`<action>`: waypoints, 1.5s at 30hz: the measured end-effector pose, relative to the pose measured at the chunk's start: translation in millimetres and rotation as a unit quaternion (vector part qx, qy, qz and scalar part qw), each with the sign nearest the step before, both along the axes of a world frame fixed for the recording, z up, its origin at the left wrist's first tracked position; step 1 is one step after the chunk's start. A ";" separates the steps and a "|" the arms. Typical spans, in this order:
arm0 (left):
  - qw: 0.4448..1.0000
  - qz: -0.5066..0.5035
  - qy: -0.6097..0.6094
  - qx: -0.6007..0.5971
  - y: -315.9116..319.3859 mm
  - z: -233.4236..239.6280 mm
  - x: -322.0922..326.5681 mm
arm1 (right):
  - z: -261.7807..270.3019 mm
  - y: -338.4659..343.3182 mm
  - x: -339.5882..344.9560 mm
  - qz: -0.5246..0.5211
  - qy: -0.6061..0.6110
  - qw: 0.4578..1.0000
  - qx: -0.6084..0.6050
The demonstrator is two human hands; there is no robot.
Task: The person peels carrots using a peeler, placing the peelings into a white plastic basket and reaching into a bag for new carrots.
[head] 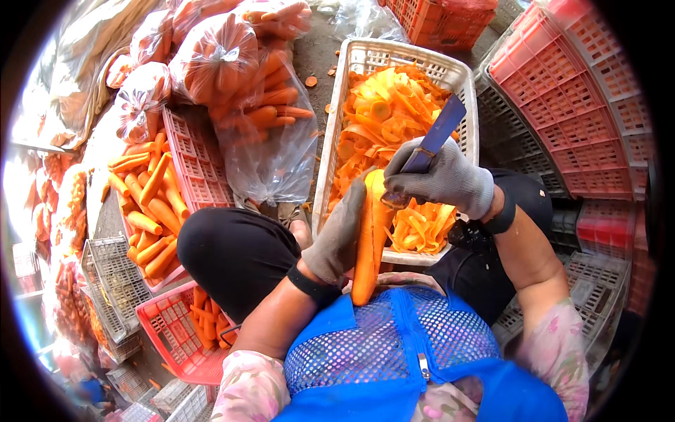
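Note:
My left hand (336, 232), in a grey work glove, is closed around a large carrot (369, 248) that slants down toward my blue mesh vest. My right hand (448, 176), gloved the same way, grips a tool with a broad dark blade (445, 124) pointing up and away. The lower end of that tool is close to the carrot's upper part; whether it touches cannot be told. Beneath both hands, a white plastic crate (473, 105) between my knees holds a heap of orange carrot peelings (387, 116) and several cut pieces.
A pink crate (198, 163) of carrots stands to the left, a red crate (179, 348) with more carrots nearer me. Clear plastic bags of carrots (216, 63) lie at the upper left. Stacked red crates (559, 100) rise on the right; another red crate (443, 24) stands beyond the peelings.

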State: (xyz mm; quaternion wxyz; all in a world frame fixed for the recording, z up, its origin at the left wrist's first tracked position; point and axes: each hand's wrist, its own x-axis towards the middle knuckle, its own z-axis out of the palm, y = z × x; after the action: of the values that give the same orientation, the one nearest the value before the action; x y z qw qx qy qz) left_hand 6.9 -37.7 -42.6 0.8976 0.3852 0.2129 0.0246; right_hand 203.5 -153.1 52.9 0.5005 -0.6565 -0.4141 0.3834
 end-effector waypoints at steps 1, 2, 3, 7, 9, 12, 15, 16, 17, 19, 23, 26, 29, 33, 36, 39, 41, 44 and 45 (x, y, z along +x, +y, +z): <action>0.987 -0.001 0.035 -0.154 14.6 -0.5 -3.6 | 13.1 -3.2 -6.3 -0.030 0.089 0.994 -0.058; 0.985 -0.035 0.020 -0.168 28.1 -1.1 -9.8 | 15.5 -5.6 -7.9 -0.030 0.091 0.994 -0.059; 0.982 -0.028 0.016 -0.187 28.7 -0.6 -9.5 | 19.9 -6.3 -8.1 -0.044 0.105 0.991 -0.073; 0.978 0.009 0.028 -0.204 22.2 -2.0 12.6 | 23.6 -12.3 -20.6 -0.004 0.129 0.988 -0.081; 0.950 -0.025 -0.026 -0.309 20.0 17.1 11.7 | 8.4 -12.0 -21.4 0.066 0.074 0.995 -0.018; 0.961 -0.065 -0.078 -0.258 17.1 10.2 11.3 | 0.0 -13.8 -26.2 0.071 0.088 0.993 -0.046; 0.989 -0.035 -0.029 -0.139 10.9 16.1 12.4 | 1.4 -12.4 -27.3 0.077 -0.010 0.997 0.002; 0.991 -0.024 -0.015 -0.134 9.8 14.9 12.1 | -3.5 -12.0 -26.2 0.083 0.003 0.996 0.011; 0.991 -0.014 0.000 -0.130 8.8 14.0 11.7 | -3.9 -10.0 -24.6 0.083 0.003 0.996 0.010; 0.990 -0.009 -0.010 -0.139 9.0 16.7 13.3 | -3.3 -3.9 -19.7 0.090 -0.086 0.992 0.025; 0.995 -0.017 -0.010 0.101 11.6 4.5 9.4 | -1.7 2.4 -6.0 0.012 -0.017 0.999 0.047; 0.968 -0.060 -0.052 0.238 -12.1 39.4 -1.8 | -20.9 9.9 58.3 -0.059 -0.157 0.982 0.092; 0.949 0.045 -0.060 0.305 3.1 38.5 7.2 | 6.1 13.4 41.9 -0.087 -0.026 0.996 0.007; 0.986 0.009 0.075 -0.148 22.4 18.8 7.3 | 14.8 -1.2 15.2 -0.121 0.087 0.989 -0.004; 0.981 0.016 0.037 -0.190 27.2 15.8 11.2 | 19.4 -2.7 -9.5 -0.069 0.170 0.983 -0.009; 0.982 0.038 -0.021 -0.185 15.7 49.6 24.8 | 28.4 -3.2 -31.0 -0.030 0.212 0.976 -0.031; 0.952 0.011 -0.045 -0.303 22.0 45.3 22.7 | 25.8 -3.8 -36.6 0.009 0.214 0.977 -0.022; 0.954 0.022 -0.015 -0.298 23.3 29.3 19.6 | 14.6 -4.8 -38.7 0.052 0.142 0.988 0.017; 0.956 0.031 0.011 -0.290 23.1 29.1 21.0 | 13.7 -5.0 -38.1 0.066 0.140 0.988 0.017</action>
State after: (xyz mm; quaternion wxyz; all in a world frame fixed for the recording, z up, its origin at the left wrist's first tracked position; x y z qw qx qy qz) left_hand 27.9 -14.6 -13.6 0.9672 0.1013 0.2323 -0.0148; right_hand 165.4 -158.1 66.7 0.5383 -0.5591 -0.3887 0.4966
